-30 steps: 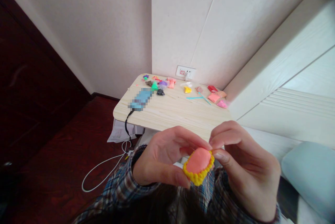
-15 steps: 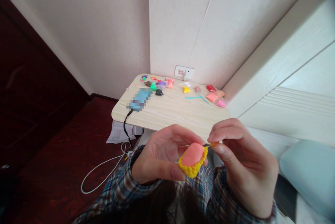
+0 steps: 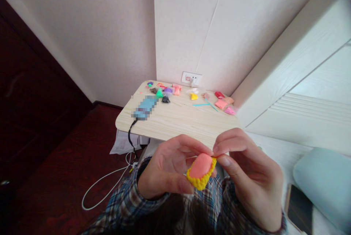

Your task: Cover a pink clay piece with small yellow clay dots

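A small clay piece point(image 3: 201, 166), smooth pink on top with a bumpy yellow border round its side, is held up in front of me. My left hand point(image 3: 171, 165) grips it between thumb and fingers from the left. At its upper right corner, my right hand point(image 3: 245, 171) is closed in a pinch, thumb and forefinger touching or almost touching the yellow border. Only a trace of yellow clay shows at those fingertips; most of it is hidden.
Beyond my hands stands a wooden-topped table point(image 3: 175, 121). Several clay packets, including a yellow packet point(image 3: 194, 96) and a pink packet point(image 3: 221, 104), lie along its back with blue sticks point(image 3: 201, 105). A pixelated blue device point(image 3: 145, 107) has a black cable. At right is a dark phone point(image 3: 299, 209).
My right hand has moved left, bringing its pinched fingertips up to the clay piece's corner. The yellow strand between them no longer shows. The view has shifted slightly.
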`<action>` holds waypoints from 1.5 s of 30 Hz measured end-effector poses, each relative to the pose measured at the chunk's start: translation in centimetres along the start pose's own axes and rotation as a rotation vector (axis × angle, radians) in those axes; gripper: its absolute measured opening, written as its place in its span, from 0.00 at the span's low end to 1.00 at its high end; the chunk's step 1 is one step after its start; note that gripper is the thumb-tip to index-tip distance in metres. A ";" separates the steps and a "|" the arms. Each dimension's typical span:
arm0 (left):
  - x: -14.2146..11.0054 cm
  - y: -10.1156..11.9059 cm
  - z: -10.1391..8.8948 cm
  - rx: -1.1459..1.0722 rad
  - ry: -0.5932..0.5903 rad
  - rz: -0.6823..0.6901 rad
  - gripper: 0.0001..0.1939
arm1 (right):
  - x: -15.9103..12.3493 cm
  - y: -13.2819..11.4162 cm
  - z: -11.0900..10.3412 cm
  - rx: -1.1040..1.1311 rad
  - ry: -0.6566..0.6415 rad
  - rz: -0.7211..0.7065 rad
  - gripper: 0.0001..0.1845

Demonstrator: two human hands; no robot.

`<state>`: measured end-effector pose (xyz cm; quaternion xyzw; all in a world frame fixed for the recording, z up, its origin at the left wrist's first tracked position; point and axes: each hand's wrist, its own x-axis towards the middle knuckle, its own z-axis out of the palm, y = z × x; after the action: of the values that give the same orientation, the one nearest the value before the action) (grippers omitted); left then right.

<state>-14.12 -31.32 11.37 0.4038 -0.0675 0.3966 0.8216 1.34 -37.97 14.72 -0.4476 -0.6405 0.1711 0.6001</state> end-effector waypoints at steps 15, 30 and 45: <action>-0.4 0.5 0.6 0.108 0.137 -0.061 0.16 | -0.1 1.9 0.2 0.443 0.160 0.206 0.08; -0.2 0.1 0.4 0.188 0.180 -0.044 0.19 | 0.5 1.2 0.7 0.562 0.188 0.240 0.19; -0.4 0.6 1.2 0.285 0.200 -0.025 0.18 | -1.0 0.7 0.0 0.407 0.076 0.159 0.07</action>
<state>-14.56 -32.28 12.34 0.4757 0.0765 0.4300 0.7635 1.46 -38.33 13.61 -0.3724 -0.5323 0.3267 0.6865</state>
